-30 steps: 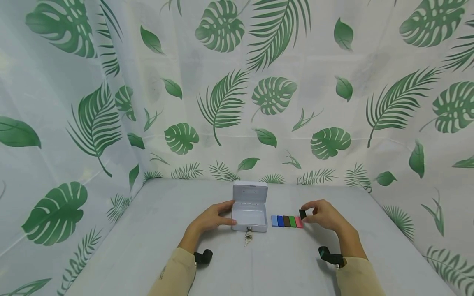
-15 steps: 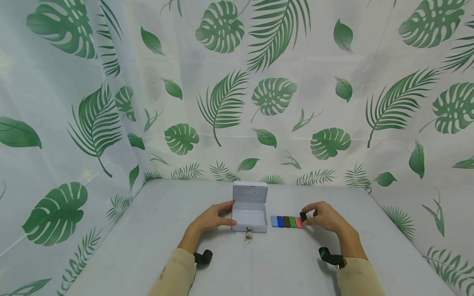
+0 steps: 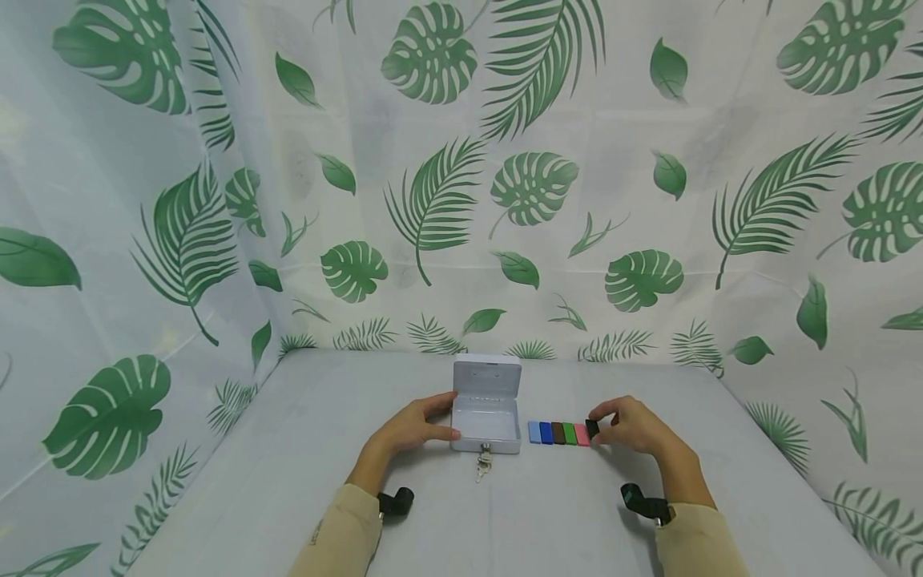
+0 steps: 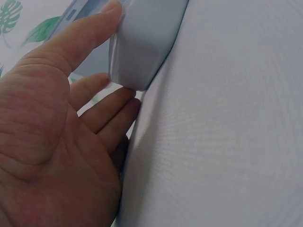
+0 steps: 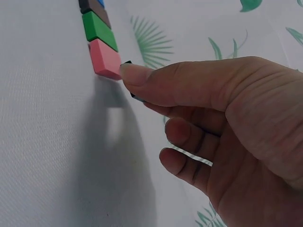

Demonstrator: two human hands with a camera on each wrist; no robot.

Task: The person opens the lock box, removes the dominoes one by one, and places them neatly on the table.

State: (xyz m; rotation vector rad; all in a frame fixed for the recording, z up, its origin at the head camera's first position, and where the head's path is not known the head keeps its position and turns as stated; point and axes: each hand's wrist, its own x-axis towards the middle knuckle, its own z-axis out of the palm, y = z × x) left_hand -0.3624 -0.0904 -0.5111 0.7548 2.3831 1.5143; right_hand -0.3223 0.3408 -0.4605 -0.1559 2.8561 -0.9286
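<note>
My right hand [image 3: 631, 425] pinches a small black rectangular block [image 3: 592, 429] between thumb and fingers, at the right end of a row of coloured blocks. The pink block [image 5: 105, 59] is right beside it; whether the two touch I cannot tell. Most of the black block hides behind my thumb in the right wrist view. My left hand [image 3: 413, 423] holds the left side of a pale metal cash box [image 3: 485, 443], lid raised, nothing inside. In the left wrist view the thumb lies on the box rim and the other fingertips touch its end wall.
Leftward from the pink block run green [image 3: 570, 433], brown [image 3: 558, 433], dark blue [image 3: 546, 433] and light blue [image 3: 534, 431] blocks. Keys [image 3: 484, 462] hang at the box's front lock. A leaf-patterned curtain [image 3: 447, 216] borders the white table [image 3: 562, 513].
The right hand has lowered slightly with the black block, bringing it level with the row at its right end. My left hand and the box have stayed put.
</note>
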